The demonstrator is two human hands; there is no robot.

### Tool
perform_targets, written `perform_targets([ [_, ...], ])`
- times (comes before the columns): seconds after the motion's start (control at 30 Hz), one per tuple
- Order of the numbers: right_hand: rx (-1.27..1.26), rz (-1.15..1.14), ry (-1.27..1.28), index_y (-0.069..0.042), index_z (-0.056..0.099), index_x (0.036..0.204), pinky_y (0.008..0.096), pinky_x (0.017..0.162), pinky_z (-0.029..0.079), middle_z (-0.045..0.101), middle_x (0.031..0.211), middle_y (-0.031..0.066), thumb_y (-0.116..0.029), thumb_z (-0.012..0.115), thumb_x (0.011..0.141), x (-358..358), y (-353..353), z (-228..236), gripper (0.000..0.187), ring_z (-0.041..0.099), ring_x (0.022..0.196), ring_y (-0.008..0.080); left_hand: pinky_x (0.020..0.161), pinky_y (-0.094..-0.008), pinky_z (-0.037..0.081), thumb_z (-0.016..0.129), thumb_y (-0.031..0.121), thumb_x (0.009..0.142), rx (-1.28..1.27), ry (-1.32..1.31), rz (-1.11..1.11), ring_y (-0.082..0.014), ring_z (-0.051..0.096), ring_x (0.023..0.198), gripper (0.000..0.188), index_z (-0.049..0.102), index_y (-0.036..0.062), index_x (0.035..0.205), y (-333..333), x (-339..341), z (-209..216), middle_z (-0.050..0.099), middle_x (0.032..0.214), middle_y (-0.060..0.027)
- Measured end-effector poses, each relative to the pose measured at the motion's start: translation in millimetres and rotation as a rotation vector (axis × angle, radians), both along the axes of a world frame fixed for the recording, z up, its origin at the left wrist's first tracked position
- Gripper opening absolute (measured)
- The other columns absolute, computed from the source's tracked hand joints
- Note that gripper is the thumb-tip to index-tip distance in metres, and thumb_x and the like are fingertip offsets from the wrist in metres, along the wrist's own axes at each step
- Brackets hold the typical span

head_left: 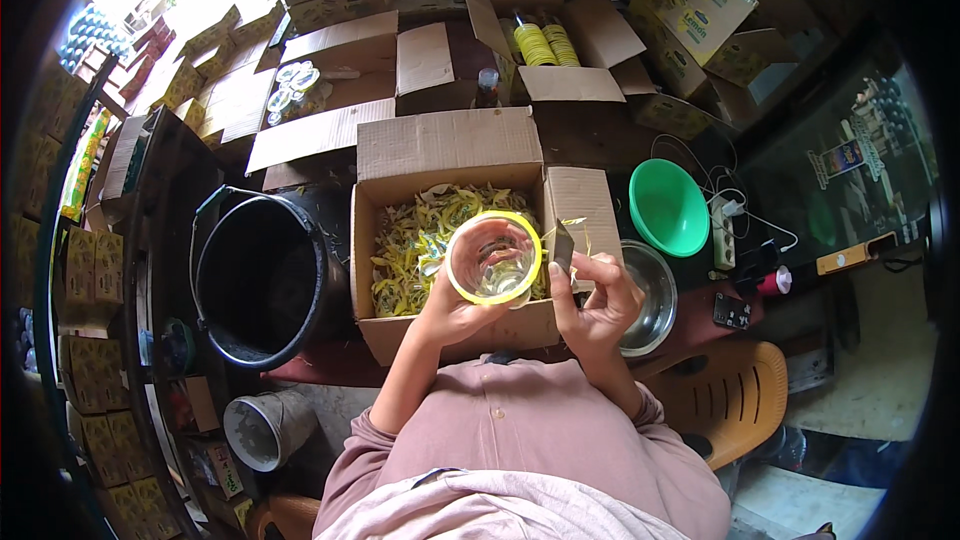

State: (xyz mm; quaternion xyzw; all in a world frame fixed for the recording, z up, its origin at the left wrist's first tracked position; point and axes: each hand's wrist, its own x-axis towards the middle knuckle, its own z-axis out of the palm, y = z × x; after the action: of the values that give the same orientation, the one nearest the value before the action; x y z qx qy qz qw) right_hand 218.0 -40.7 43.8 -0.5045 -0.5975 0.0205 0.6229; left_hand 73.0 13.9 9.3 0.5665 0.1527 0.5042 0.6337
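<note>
My left hand (pixel 452 312) is wrapped round a clear plastic jar (pixel 497 285) with a yellow band at its rim; the jar's mouth faces up toward me. Close to its right side, my right hand (pixel 602 305) pinches a flat, dark, blade-like piece (pixel 563 246), seen nearly edge-on. Thin yellow strips show beside that piece, by the fingers. Beneath both hands stands an open cardboard box (pixel 450 148), filled with a heap of yellow-green shredded strips (pixel 405 255). The jar hides part of the heap.
Left of the box is a black bucket (pixel 205 290); on its right are a green bowl (pixel 640 202) and a metal bowl (pixel 655 290). Behind stand open cartons, one with yellow-banded jars (pixel 540 45). A power strip (pixel 722 235) with cables lies right. An orange chair (pixel 725 395) stands nearby.
</note>
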Motion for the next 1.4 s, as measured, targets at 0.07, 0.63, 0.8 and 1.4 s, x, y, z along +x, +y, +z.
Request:
perform_targets([
  [0.07,0.005,-0.008,-0.029,-0.004,0.060,0.084,0.0234,0.049,0.044,0.057,0.062,0.0069,0.005,0.066,0.065,-4.0,-0.4,2.1,0.022,0.056,0.053,0.0142,0.095,-0.0353,0.038,0.070,0.004,0.065,0.005,-0.013,-0.003,-0.0213,0.043,0.113,0.073,0.030,0.0008,0.126,-1.5,1.0,-3.9,0.042,0.121,-0.0124],
  [0.63,0.025,-0.055,-0.127,-0.003,0.062,0.084,0.0257,0.049,0.045,0.057,0.064,0.0065,0.007,0.065,0.064,-5.2,2.1,4.2,0.023,0.056,0.053,0.0166,0.092,-0.0326,0.040,0.075,0.003,0.058,0.153,0.225,-0.015,-0.0201,0.049,0.106,0.070,0.039,0.0015,0.118,-4.1,-2.1,0.3,0.047,0.114,-0.0108],
  [0.8,-0.012,0.051,-0.004,-0.002,0.061,0.082,0.0247,0.050,0.045,0.057,0.063,0.0071,0.006,0.066,0.064,-2.0,-1.5,1.3,0.020,0.056,0.054,0.0150,0.092,-0.0323,0.040,0.076,0.005,0.057,0.121,0.195,-0.010,-0.0198,0.049,0.105,0.072,0.039,0.0015,0.118,-1.9,-3.6,1.0,0.049,0.112,-0.0105],
  [1.4,-0.030,0.045,-0.036,-0.003,0.060,0.082,0.0249,0.051,0.045,0.057,0.062,0.0070,0.007,0.066,0.064,1.5,3.0,3.2,0.022,0.057,0.055,0.0154,0.090,-0.0324,0.039,0.077,0.007,0.057,0.185,0.188,-0.093,-0.0188,0.043,0.108,0.079,0.034,0.0040,0.122,-1.8,0.4,-4.2,0.041,0.113,-0.0071],
])
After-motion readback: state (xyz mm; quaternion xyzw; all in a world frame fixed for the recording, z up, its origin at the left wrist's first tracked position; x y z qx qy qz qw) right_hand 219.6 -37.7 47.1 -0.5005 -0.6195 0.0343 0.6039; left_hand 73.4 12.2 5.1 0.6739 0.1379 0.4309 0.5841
